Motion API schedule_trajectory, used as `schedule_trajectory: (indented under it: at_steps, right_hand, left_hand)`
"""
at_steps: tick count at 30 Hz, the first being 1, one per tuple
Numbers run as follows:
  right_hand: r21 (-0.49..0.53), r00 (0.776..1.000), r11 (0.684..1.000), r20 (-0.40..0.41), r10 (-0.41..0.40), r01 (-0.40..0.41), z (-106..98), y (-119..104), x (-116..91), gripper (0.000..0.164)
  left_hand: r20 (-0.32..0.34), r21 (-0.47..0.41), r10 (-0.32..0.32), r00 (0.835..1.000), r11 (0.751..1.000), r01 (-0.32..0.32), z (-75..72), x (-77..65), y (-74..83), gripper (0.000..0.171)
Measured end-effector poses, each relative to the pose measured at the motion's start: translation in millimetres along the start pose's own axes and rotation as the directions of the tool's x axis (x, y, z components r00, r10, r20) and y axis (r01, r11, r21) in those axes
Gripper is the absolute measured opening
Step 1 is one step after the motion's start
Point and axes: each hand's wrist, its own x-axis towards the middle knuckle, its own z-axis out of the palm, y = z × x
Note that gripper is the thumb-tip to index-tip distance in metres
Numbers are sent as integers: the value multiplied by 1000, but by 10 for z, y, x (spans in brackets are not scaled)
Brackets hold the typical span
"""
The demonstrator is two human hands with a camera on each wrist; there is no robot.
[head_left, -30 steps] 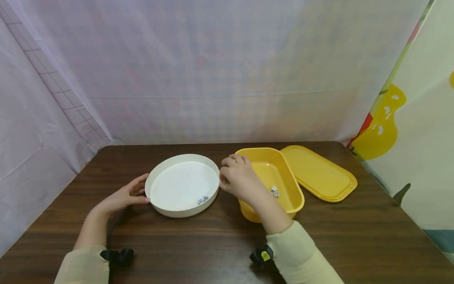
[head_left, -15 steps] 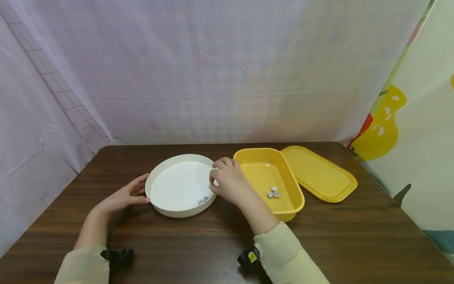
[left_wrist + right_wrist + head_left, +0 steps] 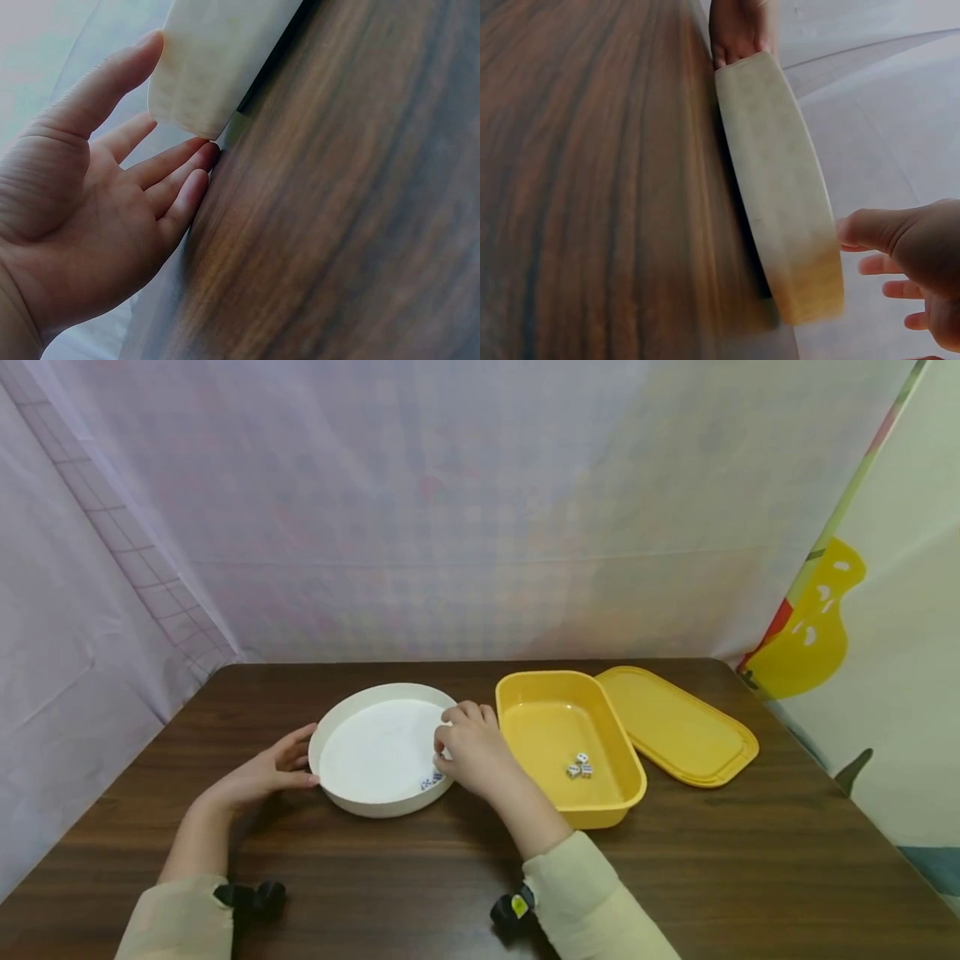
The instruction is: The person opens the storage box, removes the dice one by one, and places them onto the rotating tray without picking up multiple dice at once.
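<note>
A round white tray (image 3: 378,810) stands on the table; two white dice (image 3: 427,783) with blue pips lie inside at its near right. My left hand (image 3: 258,779) touches the tray's left side, thumb at the rim and fingers extended along the wall, as the left wrist view shows. Over the right rim hovers my right hand (image 3: 476,752), its fingertips just above the dice and partly covering one. In the right wrist view its thumb and fingers stand apart with nothing seen between them.
Right of the tray stands a yellow box (image 3: 525,689), with three dice (image 3: 580,767) on its floor. Its yellow lid (image 3: 678,727) lies flat on the table (image 3: 360,885) at the far right. A pale curtain hangs behind.
My right hand has moved left from between the box and the tray to over the tray's right rim, uncovering the dice in the box. My left hand stays at the tray.
</note>
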Motion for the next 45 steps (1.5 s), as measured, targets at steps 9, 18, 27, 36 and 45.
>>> schedule_trajectory:
  at_steps: [9,18,27,36,45]
  right_hand:
    - [-14,1000,1000,18,19,-19,17,18,-3,9]
    - [-10,999,1000,42,25,-24,-2,34,-22,16]
    - [10,1000,1000,20,-14,14,-79,38,-68,22]
    - [20,999,1000,51,12,-13,-184,31,-89,26]
    - [22,999,1000,36,7,-8,-278,35,-131,24]
  left_hand:
    - [1,-1,-2,1000,1000,2,-12,8,-2,90]
    - [2,8,0,1000,1000,0,-9,1,-6,91]
    - [-6,9,-10,1000,1000,10,0,-7,4,91]
    - [-5,16,-12,1000,1000,12,1,-8,14,91]
    - [-8,14,-10,1000,1000,10,9,-17,18,90]
